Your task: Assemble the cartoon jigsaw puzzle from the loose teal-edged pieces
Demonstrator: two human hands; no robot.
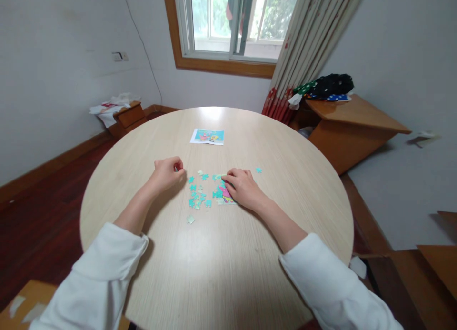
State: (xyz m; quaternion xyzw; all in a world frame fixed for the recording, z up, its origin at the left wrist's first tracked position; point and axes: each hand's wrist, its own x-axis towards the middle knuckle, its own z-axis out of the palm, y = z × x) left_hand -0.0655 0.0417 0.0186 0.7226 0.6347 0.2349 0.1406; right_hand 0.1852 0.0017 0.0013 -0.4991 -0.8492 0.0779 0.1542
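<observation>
A round pale wooden table (214, 254) fills the view. Several small teal puzzle pieces (198, 196) lie loose near its middle. My right hand (243, 187) rests on a partly joined puzzle section (223, 195) with pink and teal colours, its fingers curled and pressing on the pieces there. To the left of the loose pieces, my left hand (166, 173) is closed in a loose fist; whether it holds a piece is hidden. A single piece (190, 219) lies closer to me, and another (258, 170) lies to the right.
A printed reference picture (207, 136) lies farther back on the table. A wooden desk (352, 125) with dark clothes stands at the right by a curtain (307, 44). A low cabinet (128, 116) with cloths sits at the left wall under a window (235, 20).
</observation>
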